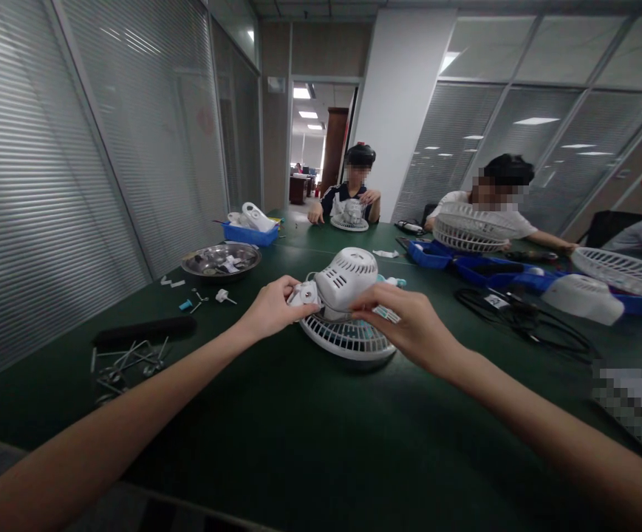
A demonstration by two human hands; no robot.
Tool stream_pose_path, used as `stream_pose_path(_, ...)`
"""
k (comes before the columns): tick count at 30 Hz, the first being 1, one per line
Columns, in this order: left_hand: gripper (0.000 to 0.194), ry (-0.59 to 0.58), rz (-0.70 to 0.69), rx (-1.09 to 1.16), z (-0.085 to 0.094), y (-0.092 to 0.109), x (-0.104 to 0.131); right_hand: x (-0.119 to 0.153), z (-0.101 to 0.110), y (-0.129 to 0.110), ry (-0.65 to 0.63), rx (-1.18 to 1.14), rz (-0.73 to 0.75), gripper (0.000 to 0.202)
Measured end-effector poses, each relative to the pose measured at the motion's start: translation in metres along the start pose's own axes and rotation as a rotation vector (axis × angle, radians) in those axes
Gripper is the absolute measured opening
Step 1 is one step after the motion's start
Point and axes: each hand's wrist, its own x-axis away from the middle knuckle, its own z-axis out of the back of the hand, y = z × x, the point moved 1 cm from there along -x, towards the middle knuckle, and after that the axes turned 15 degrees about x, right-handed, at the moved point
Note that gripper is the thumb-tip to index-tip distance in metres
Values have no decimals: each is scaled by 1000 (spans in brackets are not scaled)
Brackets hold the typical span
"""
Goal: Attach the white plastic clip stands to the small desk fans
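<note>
In front of me a white fan motor housing (pixel 347 279) with vent slots rests over a round white fan grille (pixel 332 338) lying on the table. My left hand (pixel 270 309) is closed around a small white plastic joint piece (pixel 305 294) at the housing's left side. At the lower right of the housing, my right hand (pixel 401 314) has thumb and fingers pinched together against its edge. Whatever lies between those fingertips is too small to make out. Light-blue fan blades (pixel 391 282) show partly behind the housing and through the grille.
Left on the green table (pixel 276 443) are a metal bowl (pixel 222 270) of small parts, metal rods (pixel 132 362), a black bar (pixel 143 332) and a blue bin (pixel 251 233). Black cables (pixel 520 318) and blue trays (pixel 481 270) lie right. Co-workers (pixel 354 196) sit beyond with fan parts.
</note>
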Motion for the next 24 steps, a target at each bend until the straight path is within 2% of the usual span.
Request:
stream_pose_path(3,44,-17,-76,-4,-1,2,3,-42,-2,-1,9,125,102,7)
stream_pose_path(7,43,14,-94,-38,-1,1,3,-75,-18,-1,-112,252,261,4)
stream_pose_path(11,45,38,-101,-85,-1,1,3,-82,-27,0,-136,297,265,3)
stream_pose_path(17,48,58,-114,-158,-1,5,8,-85,-23,-3,-177,331,256,12)
stream_pose_path(24,41,49,-154,-227,0,10,9,-97,-19,-10,-315,381,362,11)
